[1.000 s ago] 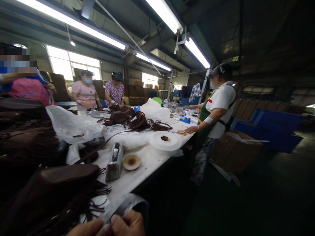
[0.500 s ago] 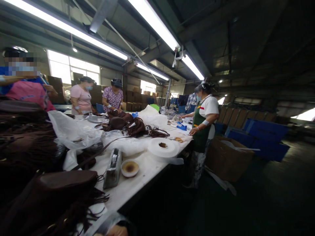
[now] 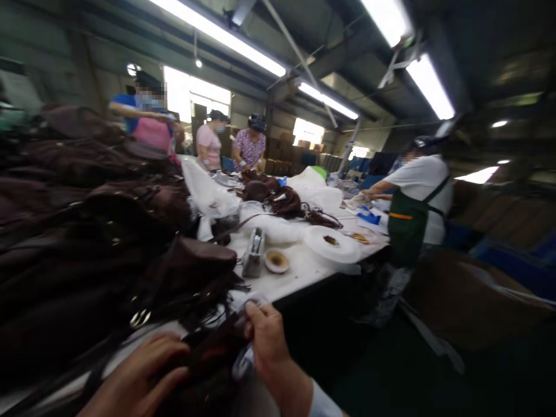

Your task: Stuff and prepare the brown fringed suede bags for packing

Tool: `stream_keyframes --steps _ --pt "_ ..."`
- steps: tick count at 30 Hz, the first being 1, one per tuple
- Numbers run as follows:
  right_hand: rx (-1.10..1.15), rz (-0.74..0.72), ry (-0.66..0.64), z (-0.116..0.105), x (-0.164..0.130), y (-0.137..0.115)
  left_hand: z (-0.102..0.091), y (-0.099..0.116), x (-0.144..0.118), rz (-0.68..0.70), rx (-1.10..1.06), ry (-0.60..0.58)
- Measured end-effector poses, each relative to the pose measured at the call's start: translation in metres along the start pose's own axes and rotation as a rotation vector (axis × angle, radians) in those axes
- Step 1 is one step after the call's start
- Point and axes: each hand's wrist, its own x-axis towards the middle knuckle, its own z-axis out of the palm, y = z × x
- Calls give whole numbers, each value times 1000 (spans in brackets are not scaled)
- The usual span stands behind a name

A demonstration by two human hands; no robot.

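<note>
At the near end of the table, a dark brown bag [image 3: 212, 353] lies between my hands, much of it dark and blurred. My right hand [image 3: 267, 333] pinches its far edge, thumb on top. From the near side my left hand [image 3: 145, 370] grips it between thumb and fingers. Clear plastic film [image 3: 243, 362] shows beside my right hand. Just beyond sits another brown bag [image 3: 204, 255] with fringe, in front of a large heap of brown bags [image 3: 108, 202] on the left.
A tape dispenser [image 3: 254, 252], a small round dish [image 3: 277, 261] with a brown stain and a white roll [image 3: 332, 246] stand on the white table [image 3: 295, 284]. At the table's right side a person in a green apron [image 3: 408, 220] works. Several other people stand farther back.
The view has swung left and down. Both my hands are now in view on the brown bag; before, only part of one showed at the bottom edge. The aproned person leans farther over the table.
</note>
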Motion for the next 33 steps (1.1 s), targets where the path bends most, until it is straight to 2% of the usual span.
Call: stream_keyframes --steps 5,8,15,17,20,22,26,30,33 --pt "37 3 6 0 1 5 -12 -1 -33 -137 19 -110" --pt "8 0 -14 4 -8 6 -9 0 -41 -187 -38 -109" --pt "-194 -45 -63 15 -33 1 0 10 -25 -140 -59 -131" --pt "-312 -85 -61 17 -42 3 2 18 -19 -124 -58 -133" --pt "-549 -132 -162 19 -56 14 5 27 -12 -124 -79 -102" --pt "-667 -141 -239 21 -63 23 9 27 -12 -163 -115 -57" --pt "-787 -128 -278 23 -65 36 14 21 -21 -322 -308 -35" --pt "-823 -158 -324 24 -66 39 7 20 -28 -277 -388 -60" --pt "-801 -199 -373 24 -70 41 0 22 -22 -351 -405 -106"
